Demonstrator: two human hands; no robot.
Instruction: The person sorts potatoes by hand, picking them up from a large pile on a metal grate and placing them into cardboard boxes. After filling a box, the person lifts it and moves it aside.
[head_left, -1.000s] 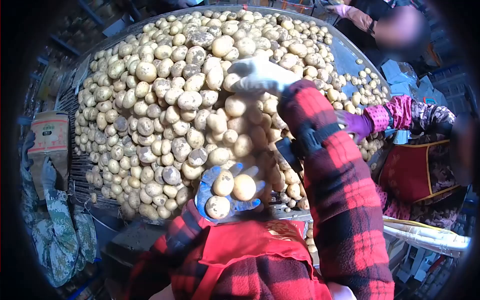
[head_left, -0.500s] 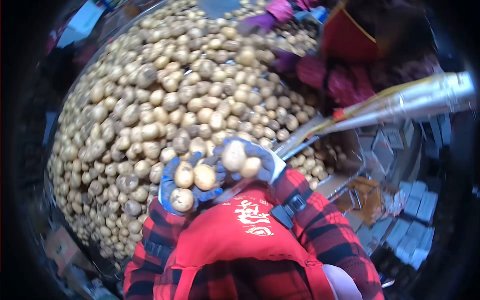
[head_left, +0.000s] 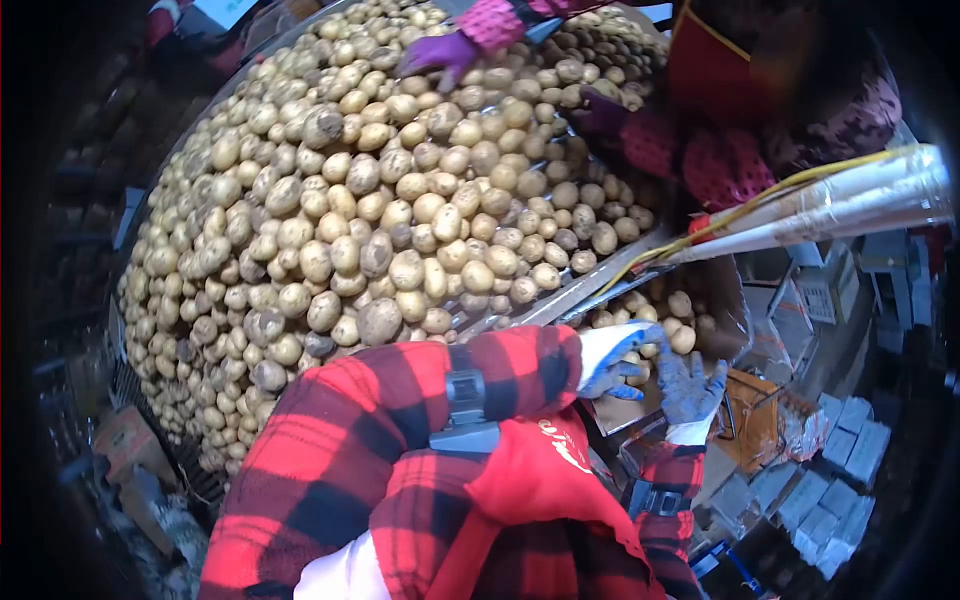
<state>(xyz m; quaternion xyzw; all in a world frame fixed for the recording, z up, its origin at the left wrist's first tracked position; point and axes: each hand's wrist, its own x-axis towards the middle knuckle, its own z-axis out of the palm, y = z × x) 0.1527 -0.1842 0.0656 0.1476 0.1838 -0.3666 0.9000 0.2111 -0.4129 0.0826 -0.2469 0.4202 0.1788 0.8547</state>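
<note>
My left hand (head_left: 625, 368), in a blue and grey work glove with a white cuff, reaches across to the right over a cardboard box (head_left: 622, 412). Its fingers are bent but apart, and I make out no potato in its grip. Close beside it, my right hand (head_left: 690, 392) wears a matching glove, with fingers spread and nothing held. Potatoes (head_left: 682, 338) lie in the box just beyond both hands. To the left, a large heap of potatoes (head_left: 400, 215) covers the sorting table, some pale and some dark with soil.
A metal rail (head_left: 590, 285) and wrapped white tubes (head_left: 840, 215) run between heap and box. Across the heap, a co-worker's purple-gloved hand (head_left: 440, 55) touches potatoes; another purple glove (head_left: 603, 112) is nearer. An orange crate (head_left: 752, 415) and grey bricks (head_left: 855, 440) stand at right.
Both my hands have swung right from the heap's front edge to the box. The potatoes they held are out of them, and the fingers have opened. The co-worker's hand has moved left.
</note>
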